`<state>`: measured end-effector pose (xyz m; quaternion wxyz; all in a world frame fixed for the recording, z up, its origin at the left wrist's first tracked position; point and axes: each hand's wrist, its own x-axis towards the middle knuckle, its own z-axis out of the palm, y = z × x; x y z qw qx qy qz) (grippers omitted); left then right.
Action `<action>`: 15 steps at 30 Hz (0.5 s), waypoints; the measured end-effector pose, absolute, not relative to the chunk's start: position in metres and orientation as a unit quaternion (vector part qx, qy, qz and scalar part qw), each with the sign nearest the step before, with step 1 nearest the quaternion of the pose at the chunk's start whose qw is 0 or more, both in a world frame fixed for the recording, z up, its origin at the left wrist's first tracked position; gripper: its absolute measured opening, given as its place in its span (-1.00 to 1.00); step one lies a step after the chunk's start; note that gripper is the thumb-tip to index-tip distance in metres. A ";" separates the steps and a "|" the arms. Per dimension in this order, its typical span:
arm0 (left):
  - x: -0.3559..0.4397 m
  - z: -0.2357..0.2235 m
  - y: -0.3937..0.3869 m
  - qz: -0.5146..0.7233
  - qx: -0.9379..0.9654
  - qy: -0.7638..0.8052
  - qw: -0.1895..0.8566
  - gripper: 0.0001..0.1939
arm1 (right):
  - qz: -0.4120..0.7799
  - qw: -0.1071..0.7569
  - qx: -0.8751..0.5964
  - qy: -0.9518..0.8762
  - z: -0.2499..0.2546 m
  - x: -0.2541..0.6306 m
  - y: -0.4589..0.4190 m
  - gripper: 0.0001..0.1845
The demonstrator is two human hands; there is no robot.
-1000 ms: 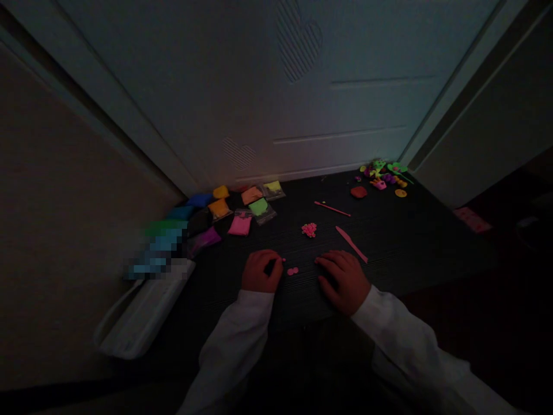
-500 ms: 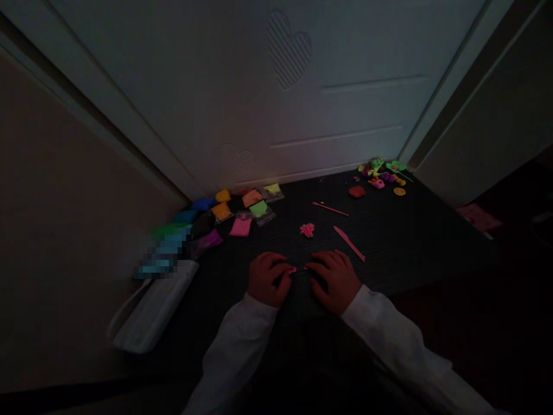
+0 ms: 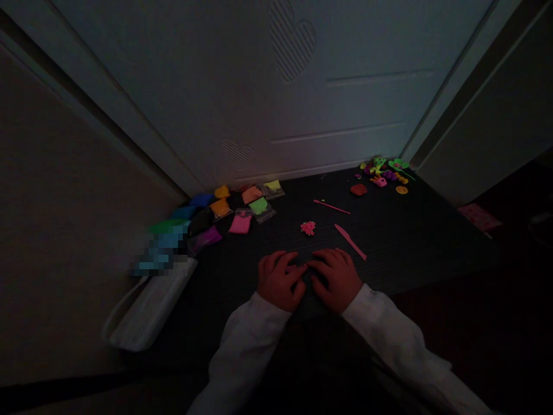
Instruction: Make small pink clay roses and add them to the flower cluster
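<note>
Low over the dark tabletop (image 3: 242, 271), my left hand (image 3: 280, 281) is bent, with a small bit of pink clay (image 3: 292, 268) partly hidden at its fingers. My right hand (image 3: 336, 279) faces it, fingers curved and thumb apart from the index finger. Both index fingertips meet or nearly meet. Just beyond them lies a cluster of small pink clay pieces (image 3: 308, 228). A pink plastic clay knife (image 3: 350, 242) rests past my right hand. Farther back is a thin pink modelling stick (image 3: 332, 206). Dim light blurs the fingertip detail.
Colourful clay packets (image 3: 241, 221) lie at the back left, near a white power strip (image 3: 149, 311). At the back right are a red lump (image 3: 358, 189), a yellow disc (image 3: 401, 189) and several small clay figures (image 3: 380, 173). A white door panel (image 3: 207, 75) stands behind the table.
My left hand has moved right, closing the gap to my right hand, so the index fingertips now come together. The pink bit is more covered. My right hand has barely moved.
</note>
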<state>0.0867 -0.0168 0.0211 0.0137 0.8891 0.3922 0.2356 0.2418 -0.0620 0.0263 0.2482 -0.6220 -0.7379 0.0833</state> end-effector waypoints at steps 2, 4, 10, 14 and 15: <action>0.087 0.020 -0.017 0.229 0.890 0.393 0.017 -0.68 | 0.086 0.248 -0.622 -0.738 0.026 0.242 -0.062 -0.67; 0.087 0.019 -0.016 0.224 0.892 0.392 0.019 -0.68 | 0.089 0.246 -0.623 -0.737 0.025 0.242 -0.061 -0.67; 0.086 0.016 -0.015 0.228 0.894 0.385 0.028 -0.70 | 0.093 0.265 -0.627 -0.726 0.020 0.245 -0.059 -0.66; 0.086 0.018 -0.016 0.236 0.888 0.393 0.030 -0.72 | 0.094 0.283 -0.622 -0.724 0.018 0.247 -0.058 -0.66; 0.086 0.019 -0.016 0.235 0.888 0.394 0.028 -0.72 | 0.093 0.287 -0.621 -0.723 0.017 0.247 -0.058 -0.66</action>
